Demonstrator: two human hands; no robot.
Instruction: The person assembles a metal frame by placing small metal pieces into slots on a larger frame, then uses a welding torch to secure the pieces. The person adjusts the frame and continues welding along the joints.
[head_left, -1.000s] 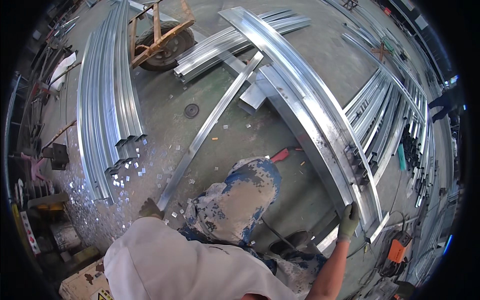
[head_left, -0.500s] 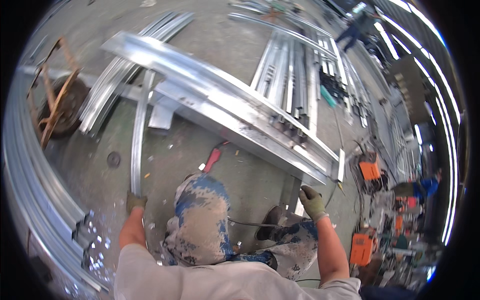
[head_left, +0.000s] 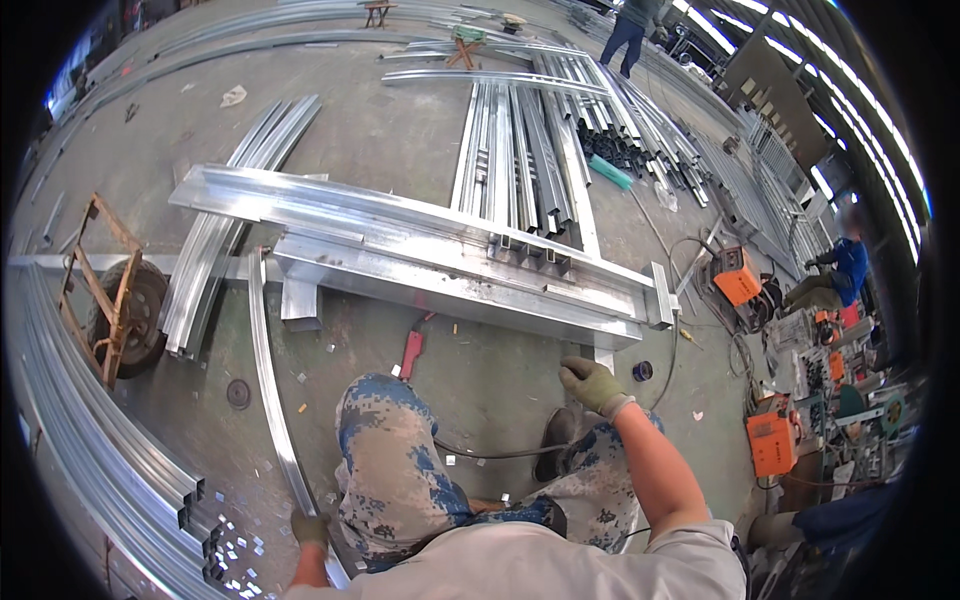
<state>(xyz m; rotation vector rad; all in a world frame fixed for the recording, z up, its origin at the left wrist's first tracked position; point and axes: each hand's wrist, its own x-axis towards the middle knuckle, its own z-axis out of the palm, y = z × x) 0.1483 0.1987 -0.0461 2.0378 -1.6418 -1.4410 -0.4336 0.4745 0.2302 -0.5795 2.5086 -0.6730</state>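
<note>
My left hand (head_left: pixel 310 527), in an olive work glove, is wrapped around the near end of a long silver metal tube (head_left: pixel 268 385). The tube runs away from me along the floor side, its far end by the big silver beams. My right hand (head_left: pixel 592 388), gloved the same way, hangs above my right knee with its fingers curled in; nothing shows in it. Just beyond it lies the workbench of stacked metal beams (head_left: pixel 450 300), with several short tube pieces (head_left: pixel 530 255) set on top. A red-handled tool (head_left: pixel 411 354) lies on the floor before my left knee.
Long profiles (head_left: pixel 95 430) are stacked at my left, with metal scraps beside them. A rusty wheeled cart (head_left: pixel 125 290) stands beyond. Orange machines (head_left: pixel 737 277) and cables are on the right. One person (head_left: pixel 848 270) crouches at the right; another stands at the back.
My left hand has drawn the tube back towards me, and its near end now passes my hip. My right hand has moved slightly left, away from the beam end. The view has shifted.
</note>
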